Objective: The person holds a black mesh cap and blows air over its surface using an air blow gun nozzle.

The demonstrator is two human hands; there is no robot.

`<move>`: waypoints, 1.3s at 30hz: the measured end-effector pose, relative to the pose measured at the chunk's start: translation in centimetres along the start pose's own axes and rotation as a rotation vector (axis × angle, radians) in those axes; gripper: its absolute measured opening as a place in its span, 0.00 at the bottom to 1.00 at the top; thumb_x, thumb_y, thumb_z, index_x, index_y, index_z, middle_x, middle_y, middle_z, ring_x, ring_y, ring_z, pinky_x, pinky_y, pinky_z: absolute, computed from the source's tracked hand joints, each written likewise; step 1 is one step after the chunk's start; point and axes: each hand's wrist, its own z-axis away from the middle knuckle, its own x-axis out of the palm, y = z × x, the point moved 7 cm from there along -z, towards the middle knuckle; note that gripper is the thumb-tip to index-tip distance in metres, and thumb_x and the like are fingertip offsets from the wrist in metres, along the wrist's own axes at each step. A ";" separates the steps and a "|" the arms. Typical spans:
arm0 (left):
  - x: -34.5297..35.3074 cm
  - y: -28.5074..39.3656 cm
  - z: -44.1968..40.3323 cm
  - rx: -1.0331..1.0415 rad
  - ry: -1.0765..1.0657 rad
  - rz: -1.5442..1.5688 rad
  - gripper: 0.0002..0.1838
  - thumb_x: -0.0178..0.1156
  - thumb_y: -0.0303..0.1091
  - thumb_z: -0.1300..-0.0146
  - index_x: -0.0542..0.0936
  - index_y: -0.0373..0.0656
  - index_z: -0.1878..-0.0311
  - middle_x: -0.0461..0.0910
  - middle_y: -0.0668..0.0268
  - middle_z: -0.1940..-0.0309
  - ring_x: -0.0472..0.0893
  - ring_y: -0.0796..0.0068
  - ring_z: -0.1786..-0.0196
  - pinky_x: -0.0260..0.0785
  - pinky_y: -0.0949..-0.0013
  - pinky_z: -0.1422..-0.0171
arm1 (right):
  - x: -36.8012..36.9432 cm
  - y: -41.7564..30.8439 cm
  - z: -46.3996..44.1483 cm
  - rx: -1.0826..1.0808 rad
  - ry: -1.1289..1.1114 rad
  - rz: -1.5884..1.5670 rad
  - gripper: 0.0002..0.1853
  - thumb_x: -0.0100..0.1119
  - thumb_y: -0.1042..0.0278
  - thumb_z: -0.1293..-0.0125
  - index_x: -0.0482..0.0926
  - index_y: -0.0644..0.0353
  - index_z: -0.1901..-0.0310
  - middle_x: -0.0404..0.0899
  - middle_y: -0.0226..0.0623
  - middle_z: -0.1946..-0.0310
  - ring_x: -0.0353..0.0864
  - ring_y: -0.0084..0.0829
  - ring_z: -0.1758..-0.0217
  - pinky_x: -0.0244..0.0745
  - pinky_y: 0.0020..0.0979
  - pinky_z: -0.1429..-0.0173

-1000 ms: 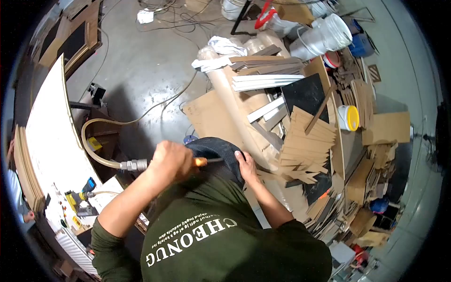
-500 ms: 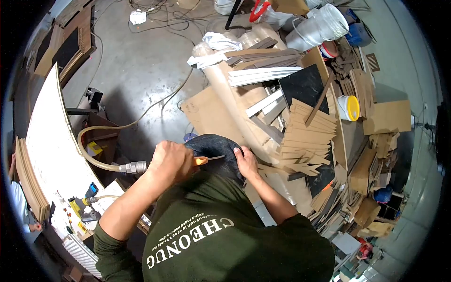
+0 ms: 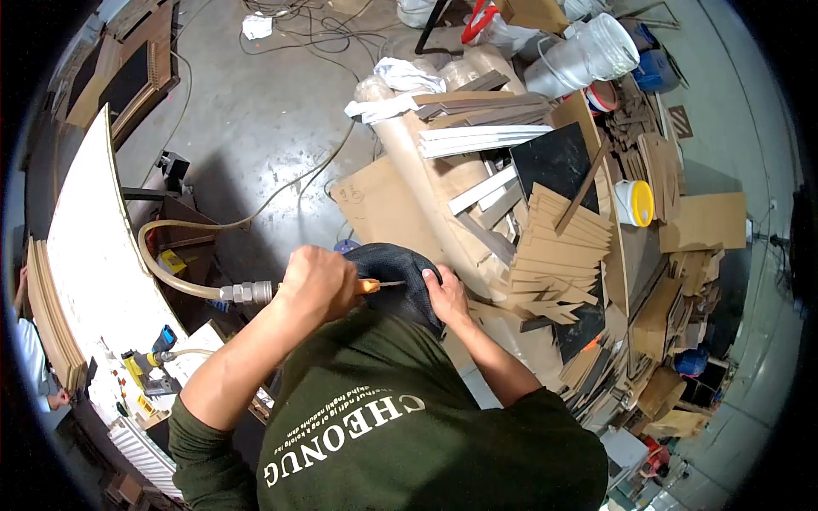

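Observation:
My left hand (image 3: 319, 283) is closed round the handle of an air blow gun (image 3: 368, 287) with an orange front end and a thin metal nozzle. A metal coupling (image 3: 247, 293) joins it to a tan air hose (image 3: 158, 268). The nozzle points right, close over a piece of dark ribbed fabric (image 3: 399, 257) at my lap. I cannot tell whether the fabric is clothing or a separate piece. At its right edge, my right hand (image 3: 446, 294) grips it, thumb on top and fingers mostly hidden.
A white-topped table (image 3: 94, 247) stands left, with a yellow tool (image 3: 146, 371) on it. To the right lie cardboard strips (image 3: 558, 247), a paper-wrapped roll (image 3: 426, 192) and white buckets (image 3: 588, 55). Cables (image 3: 315, 30) cross the floor. Another person's hand (image 3: 58, 399) shows far left.
My left hand and the blow gun have shifted slightly up and to the right. The right hand keeps its grip on the fabric. The surroundings have shifted slightly in view.

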 end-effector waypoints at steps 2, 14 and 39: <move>0.0 0.2 -0.2 0.007 0.030 -0.040 0.06 0.59 0.36 0.55 0.80 0.51 0.84 0.78 0.64 0.85 0.80 0.69 0.80 0.69 0.68 0.76 | 0.0 0.0 0.0 -0.005 0.009 0.005 0.21 0.48 0.50 0.35 0.75 0.62 0.57 0.78 0.54 0.63 0.76 0.55 0.56 0.69 0.44 0.51; -0.7 0.4 -1.5 0.024 -0.140 -0.051 0.14 0.54 0.45 0.43 0.84 0.50 0.75 0.82 0.65 0.79 0.83 0.69 0.74 0.72 0.68 0.72 | -0.1 0.4 0.1 -0.016 0.031 -0.024 0.21 0.49 0.50 0.35 0.74 0.63 0.57 0.78 0.55 0.64 0.76 0.54 0.56 0.69 0.44 0.52; -0.3 0.5 -1.2 0.027 -0.167 -0.055 0.14 0.55 0.45 0.44 0.84 0.50 0.76 0.81 0.67 0.79 0.82 0.72 0.74 0.71 0.69 0.72 | -0.2 -0.3 0.3 -0.028 0.022 -0.043 0.21 0.48 0.50 0.35 0.73 0.64 0.60 0.76 0.56 0.66 0.74 0.56 0.58 0.67 0.45 0.54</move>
